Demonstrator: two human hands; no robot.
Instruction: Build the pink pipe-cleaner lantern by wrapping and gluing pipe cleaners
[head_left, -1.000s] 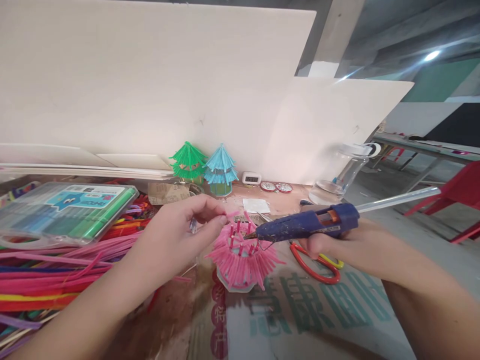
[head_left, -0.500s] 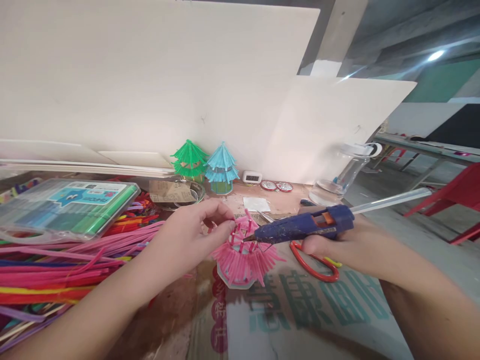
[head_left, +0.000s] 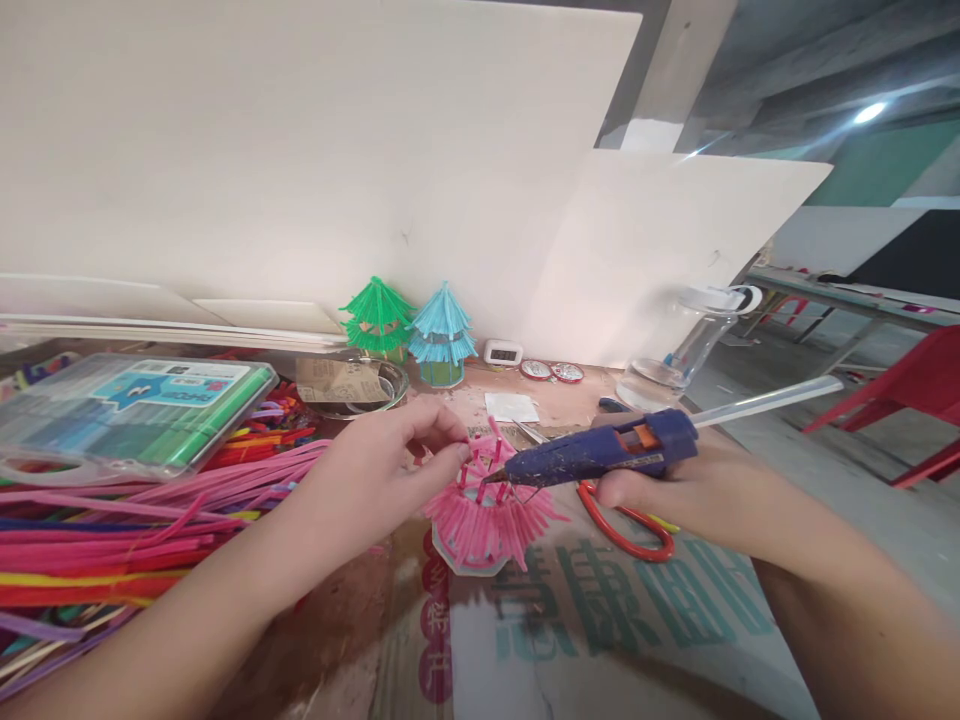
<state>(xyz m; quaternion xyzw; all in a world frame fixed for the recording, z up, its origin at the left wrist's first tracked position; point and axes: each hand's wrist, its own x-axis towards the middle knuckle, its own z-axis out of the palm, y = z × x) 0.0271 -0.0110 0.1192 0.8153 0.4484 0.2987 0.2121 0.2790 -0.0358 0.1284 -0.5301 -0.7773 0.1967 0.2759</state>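
Observation:
My right hand (head_left: 667,480) is wrapped round a blue hot glue gun (head_left: 592,450), with a clear glue stick (head_left: 772,398) jutting from its back. The gun's nozzle points left, in among the short dark-pink posts of a pink pipe-cleaner model roof (head_left: 484,530). At the far left side of that model, my left hand (head_left: 420,450) pinches with thumb and index finger by the posts. Whether the fingertips hold a post or a separate piece cannot be made out. The pink fringe fans out over a pale many-sided base (head_left: 469,562).
Red-handled scissors (head_left: 634,545) lie under my right hand. Bundled pipe cleaners (head_left: 150,530) and a marker case (head_left: 135,410) fill the left. Behind stand a green model (head_left: 377,320), a blue model (head_left: 442,335), a small white clock (head_left: 502,352) and a clear jug (head_left: 675,350).
The glue gun has shifted slightly left, its nozzle still among the posts. My left hand keeps its pinch in nearly the same place.

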